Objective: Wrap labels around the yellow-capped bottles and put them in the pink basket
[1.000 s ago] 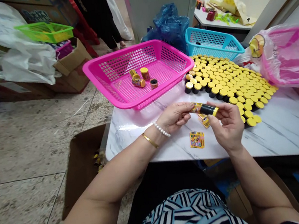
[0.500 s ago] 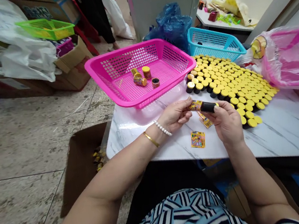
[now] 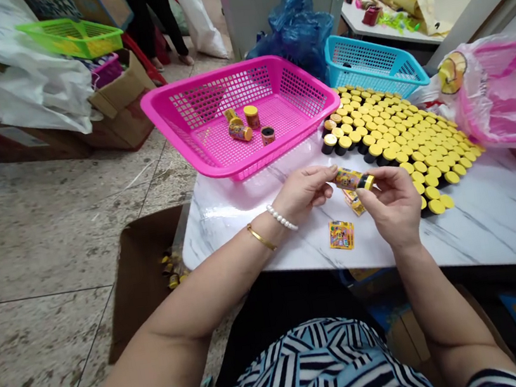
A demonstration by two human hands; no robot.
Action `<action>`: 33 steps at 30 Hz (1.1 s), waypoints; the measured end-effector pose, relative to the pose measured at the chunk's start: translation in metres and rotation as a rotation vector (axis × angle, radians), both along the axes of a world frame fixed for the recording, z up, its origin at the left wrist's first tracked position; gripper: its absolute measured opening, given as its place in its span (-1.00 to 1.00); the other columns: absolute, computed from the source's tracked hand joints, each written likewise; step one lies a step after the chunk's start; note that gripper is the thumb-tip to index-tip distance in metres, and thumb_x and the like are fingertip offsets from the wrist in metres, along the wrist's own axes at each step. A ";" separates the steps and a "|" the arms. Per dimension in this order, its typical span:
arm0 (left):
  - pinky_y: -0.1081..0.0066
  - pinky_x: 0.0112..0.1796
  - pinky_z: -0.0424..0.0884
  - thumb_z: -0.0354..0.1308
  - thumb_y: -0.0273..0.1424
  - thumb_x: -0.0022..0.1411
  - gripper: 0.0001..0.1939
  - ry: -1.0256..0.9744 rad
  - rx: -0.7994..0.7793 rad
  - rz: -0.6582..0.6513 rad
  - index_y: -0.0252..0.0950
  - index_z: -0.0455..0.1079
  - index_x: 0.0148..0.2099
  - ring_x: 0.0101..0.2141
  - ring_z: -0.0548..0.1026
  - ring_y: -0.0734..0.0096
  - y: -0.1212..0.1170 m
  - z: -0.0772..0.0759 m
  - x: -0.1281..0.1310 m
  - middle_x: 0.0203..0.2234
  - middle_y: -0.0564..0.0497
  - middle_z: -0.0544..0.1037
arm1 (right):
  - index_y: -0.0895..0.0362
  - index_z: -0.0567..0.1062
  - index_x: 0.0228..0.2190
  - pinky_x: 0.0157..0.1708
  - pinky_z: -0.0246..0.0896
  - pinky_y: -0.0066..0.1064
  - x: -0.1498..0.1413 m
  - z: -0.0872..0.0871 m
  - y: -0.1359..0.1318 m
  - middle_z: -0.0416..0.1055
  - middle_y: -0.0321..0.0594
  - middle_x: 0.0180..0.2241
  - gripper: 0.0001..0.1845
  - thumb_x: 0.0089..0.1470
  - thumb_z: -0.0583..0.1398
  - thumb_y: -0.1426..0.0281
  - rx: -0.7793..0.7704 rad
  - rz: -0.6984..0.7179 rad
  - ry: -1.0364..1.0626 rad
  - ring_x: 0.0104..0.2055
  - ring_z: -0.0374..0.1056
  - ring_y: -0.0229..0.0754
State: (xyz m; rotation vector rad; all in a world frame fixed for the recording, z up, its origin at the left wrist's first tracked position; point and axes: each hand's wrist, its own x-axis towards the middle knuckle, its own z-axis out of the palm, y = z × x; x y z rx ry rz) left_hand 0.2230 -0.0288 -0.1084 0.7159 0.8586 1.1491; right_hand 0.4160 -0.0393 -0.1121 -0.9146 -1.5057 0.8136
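Both my hands hold one small black bottle (image 3: 353, 179) with a yellow cap, sideways above the white marble table (image 3: 483, 226). My left hand (image 3: 303, 190) pinches its left end, where a colourful label wraps the body. My right hand (image 3: 391, 203) grips the capped end with fingers closed. A loose colourful sticker (image 3: 341, 235) lies flat on the table just below my hands, and another (image 3: 354, 202) shows between them. A dense block of yellow-capped bottles (image 3: 398, 135) stands to the right. The pink basket (image 3: 235, 171) beyond my hands holds a few labelled bottles (image 3: 248, 125).
A blue basket (image 3: 367, 63) stands behind the bottles, a pink plastic bag (image 3: 498, 95) at the right. An open cardboard box (image 3: 140, 280) sits on the floor left of the table. Cartons, white bags and a green basket (image 3: 70, 39) line the far left. A person's legs stand behind.
The label now covers most of the bottle's black body, where earlier it hung off the left end. My hands have moved closer together.
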 end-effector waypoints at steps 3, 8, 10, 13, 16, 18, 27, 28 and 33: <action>0.61 -0.54 0.25 0.50 -0.26 0.11 -0.64 0.158 0.153 0.183 -0.38 0.57 -0.13 -0.49 0.39 0.64 0.000 -0.002 -0.003 -0.32 -0.02 0.58 | -0.01 0.54 -0.12 -0.06 0.57 -0.30 0.007 -0.001 0.003 0.49 -0.26 -0.16 -0.60 0.00 0.48 0.35 0.023 0.034 0.015 -0.15 0.52 -0.20; 0.41 -0.25 0.53 0.56 -0.27 0.02 -0.45 0.144 0.344 -0.016 -0.32 0.55 0.04 -0.26 0.59 0.41 0.000 0.000 -0.007 -0.09 -0.12 0.62 | -0.04 0.58 -0.04 -0.04 0.56 -0.23 0.012 0.018 0.024 0.48 -0.21 -0.07 -0.58 0.05 0.45 0.38 0.151 0.204 -0.203 -0.08 0.51 -0.14; 0.41 -0.30 0.51 0.53 -0.24 0.07 -0.53 0.127 0.344 -0.072 -0.36 0.58 -0.02 -0.35 0.58 0.44 0.002 -0.001 -0.011 -0.24 -0.09 0.64 | -0.04 0.59 -0.03 -0.06 0.56 -0.22 0.011 0.026 0.038 0.51 -0.19 -0.07 -0.61 0.09 0.43 0.39 0.272 0.246 -0.380 -0.09 0.51 -0.13; 0.44 -0.36 0.47 0.55 -0.23 0.05 -0.53 0.125 0.295 -0.038 -0.36 0.60 -0.05 -0.41 0.56 0.47 0.011 -0.004 -0.018 -0.31 -0.06 0.65 | -0.03 0.58 0.01 -0.10 0.57 -0.21 0.008 0.026 0.056 0.57 -0.19 -0.11 -0.61 0.13 0.39 0.42 0.459 0.251 -0.493 -0.18 0.53 -0.16; 0.45 -0.35 0.47 0.59 -0.23 -0.02 -0.49 0.110 0.199 -0.089 -0.36 0.59 -0.07 -0.41 0.57 0.49 0.023 -0.006 -0.019 -0.31 -0.06 0.66 | 0.00 0.56 0.01 -0.11 0.58 -0.19 0.010 0.012 0.066 0.62 -0.19 -0.15 -0.63 0.17 0.36 0.44 0.583 0.179 -0.450 -0.18 0.57 -0.12; 0.43 -0.33 0.48 0.60 -0.25 -0.04 -0.48 0.136 0.183 -0.136 -0.38 0.58 -0.08 -0.41 0.58 0.47 0.029 -0.007 -0.013 -0.33 -0.06 0.66 | 0.01 0.56 -0.01 -0.08 0.59 -0.18 0.015 0.000 0.067 0.64 -0.16 -0.15 -0.66 0.17 0.36 0.45 0.631 0.137 -0.435 -0.13 0.60 -0.09; 0.48 -0.27 0.50 0.55 -0.30 0.06 -0.58 0.203 0.230 -0.109 -0.34 0.58 -0.06 -0.33 0.58 0.49 0.025 -0.014 -0.006 -0.25 -0.04 0.66 | -0.09 0.61 -0.10 -0.03 0.59 -0.09 0.017 -0.010 0.058 0.67 -0.22 -0.13 -0.72 0.13 0.41 0.35 0.328 0.134 -0.440 -0.09 0.60 -0.03; 0.47 -0.28 0.50 0.54 -0.29 0.07 -0.57 0.210 0.214 -0.127 -0.34 0.58 -0.05 -0.34 0.57 0.49 0.024 -0.015 -0.008 -0.25 -0.05 0.66 | -0.09 0.62 -0.13 -0.02 0.58 -0.08 0.015 -0.011 0.057 0.67 -0.22 -0.13 -0.74 0.11 0.42 0.34 0.300 0.131 -0.442 -0.08 0.60 -0.03; 0.50 -0.29 0.47 0.52 -0.25 0.09 -0.58 0.266 0.225 -0.099 -0.35 0.59 -0.05 -0.35 0.54 0.50 0.024 -0.019 -0.013 -0.26 -0.06 0.65 | -0.04 0.61 -0.14 -0.15 0.58 -0.16 0.004 -0.025 0.055 0.64 -0.25 -0.23 -0.70 0.06 0.46 0.26 0.057 0.151 -0.323 -0.25 0.57 -0.11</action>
